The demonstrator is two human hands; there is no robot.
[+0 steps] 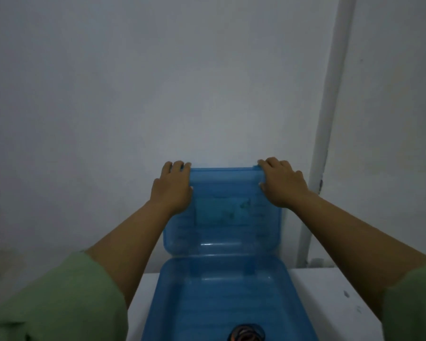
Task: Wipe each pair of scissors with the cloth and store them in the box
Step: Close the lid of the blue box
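Note:
A translucent blue plastic box [221, 303] stands open on a white table, its hinged lid [223, 217] raised upright against the wall. My left hand [174, 187] grips the lid's top left corner and my right hand [282, 183] grips its top right corner. At the bottom edge of the view, dark scissor handles with orange [246, 333] lie inside the box, mostly cut off. No cloth is in view.
The white table [330, 303] shows on both sides of the box. A pale wall fills the background, with a white vertical pipe [327, 119] at the right, close to the lid. My green sleeves fill the lower corners.

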